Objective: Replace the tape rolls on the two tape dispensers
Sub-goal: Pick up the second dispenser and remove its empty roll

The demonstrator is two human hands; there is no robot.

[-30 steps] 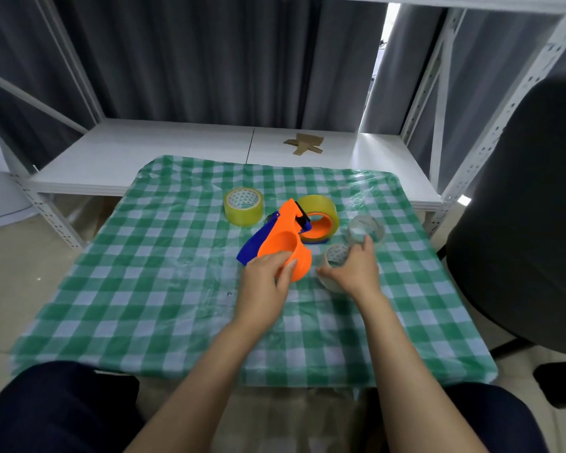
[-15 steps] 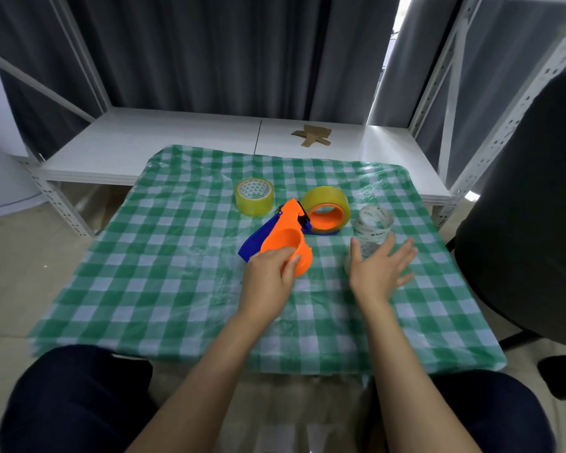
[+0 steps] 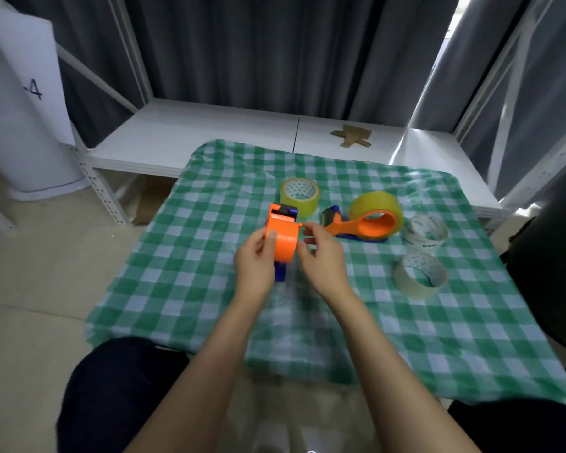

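My left hand (image 3: pixel 255 261) grips an orange and blue tape dispenser (image 3: pixel 282 238), lifted above the green checked tablecloth (image 3: pixel 193 256). My right hand (image 3: pixel 322 256) touches the dispenser's right side with its fingertips. A second orange dispenser (image 3: pixel 363 225) lies to the right, carrying a yellow tape roll (image 3: pixel 376 204). A loose yellow roll (image 3: pixel 299 196) sits just behind the held dispenser. Two clear rolls rest at the right: one (image 3: pixel 425 230) farther back, one (image 3: pixel 420 279) nearer.
A low white shelf (image 3: pixel 209 132) with a cardboard scrap (image 3: pixel 352 140) runs behind the table, under metal rack posts. A dark chair (image 3: pixel 556 256) stands at the right. A white cylinder (image 3: pixel 23 125) stands at the left on the floor.
My left hand lifted the orange dispenser and turned it upright. My right hand left the clear roll on the cloth and came across to the dispenser. The view shifted left.
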